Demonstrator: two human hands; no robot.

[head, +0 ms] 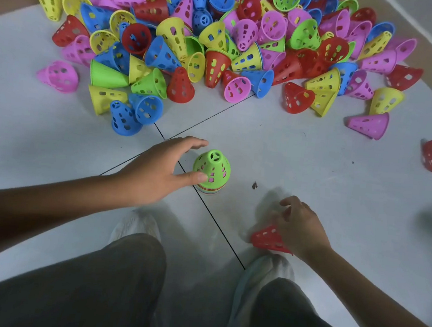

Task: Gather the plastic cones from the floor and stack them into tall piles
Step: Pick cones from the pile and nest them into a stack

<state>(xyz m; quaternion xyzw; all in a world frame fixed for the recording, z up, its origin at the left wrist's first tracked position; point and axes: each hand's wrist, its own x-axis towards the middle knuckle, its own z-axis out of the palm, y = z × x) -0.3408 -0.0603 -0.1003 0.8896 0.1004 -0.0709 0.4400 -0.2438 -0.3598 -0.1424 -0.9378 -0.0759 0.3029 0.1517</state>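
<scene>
head view: my left hand (156,169) is spread open, thumb touching the green cone (212,167) that tops the stack (208,189) between thumb and forefinger. my right hand (297,227) curls its fingers around a red cone (267,238). i judge these perforated shells light, stiff, a bit slick; best pinched at the rim or holes. the heap of loose cones (208,38) lies beyond the fingertips.

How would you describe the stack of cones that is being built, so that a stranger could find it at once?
Start from the big heap of loose cones at the far side of the floor, then come towards the person's knees. Beside the left hand, whose thumb touches it, stands the stack. It is upright with a green cone on top and striped rims showing below, while the heap's cones mostly lie tipped over.
</scene>
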